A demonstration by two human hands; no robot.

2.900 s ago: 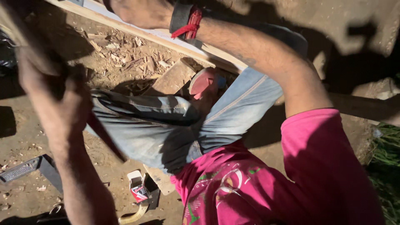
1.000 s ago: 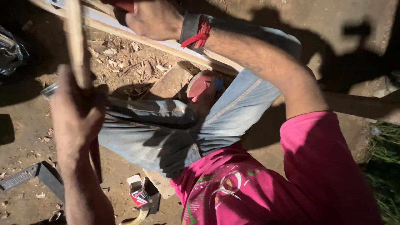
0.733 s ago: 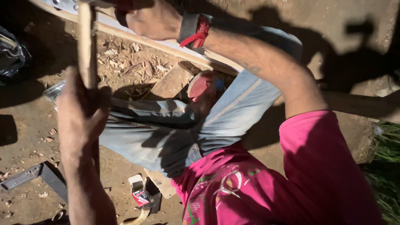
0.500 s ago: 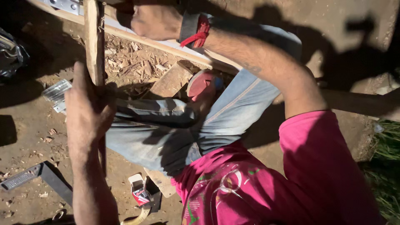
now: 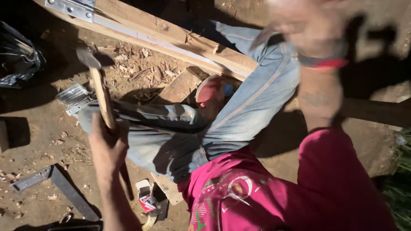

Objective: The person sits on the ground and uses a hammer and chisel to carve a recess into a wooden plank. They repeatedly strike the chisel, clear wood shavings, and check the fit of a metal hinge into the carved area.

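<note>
My left hand [image 5: 107, 147] grips the wooden handle of a hammer [image 5: 102, 96]. Its dark metal head [image 5: 87, 57] points up, above the dirt and just short of a long wooden beam [image 5: 171, 38]. My right hand [image 5: 308, 25] is a blur at the top right, above my jeans-clad knee, with a dark and red wristband [image 5: 321, 63] on it. Whether it holds anything is not visible. I sit on the ground with my legs [image 5: 239, 115] folded and a pink shoe [image 5: 209, 90] beside a flat wood block [image 5: 180, 85].
A metal bracket [image 5: 70, 7] is fixed on the beam's left end, and another bracket [image 5: 75, 98] lies on the dirt. Wood chips [image 5: 137, 68] are scattered below the beam. A black bag [image 5: 17, 60] sits at left. A metal square [image 5: 55, 184] and a small box [image 5: 145, 199] lie near me.
The hammer has shifted right toward the beam in my left hand. My right hand has left the beam and moved quickly right, now blurred.
</note>
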